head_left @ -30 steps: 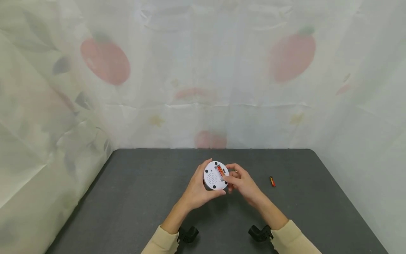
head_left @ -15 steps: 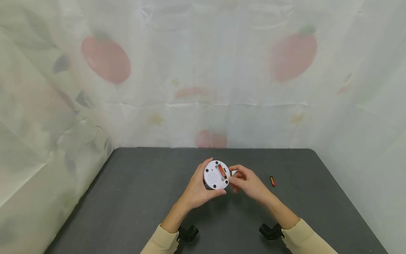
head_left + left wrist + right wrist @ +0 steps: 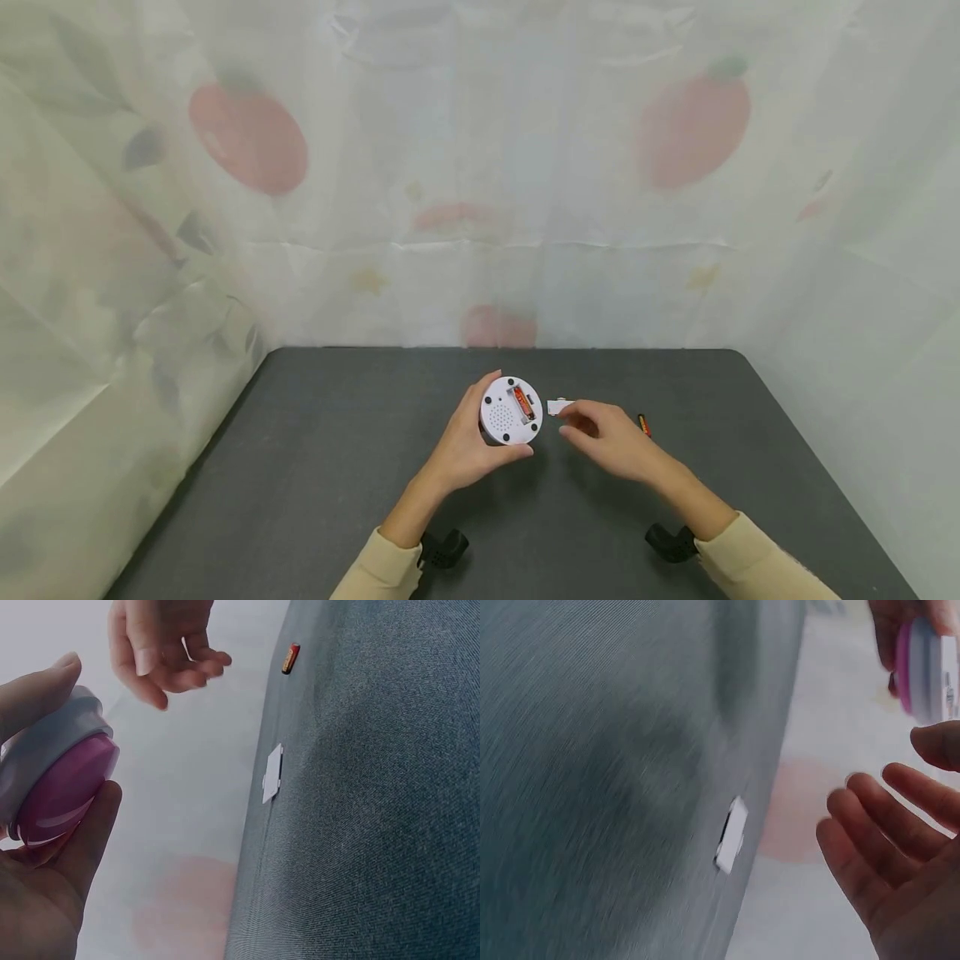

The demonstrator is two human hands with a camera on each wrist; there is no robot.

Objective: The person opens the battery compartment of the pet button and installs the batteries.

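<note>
One battery's seated in the round device, gripped by the left hand above the tabletop. Right hand hangs loose and empty; I'd pinch the spare battery lengthwise, matching polarity.

This looks like a makeshift recording booth rather than a lived-in room. A dark grey worktop with a fine woven surface is closed in on 3 sides by a thin, creased white sheet printed with faded red fruit and grey leaves, which hides whatever room lies behind. What lies on the worktop is small: a loose battery and a white cover.
</note>
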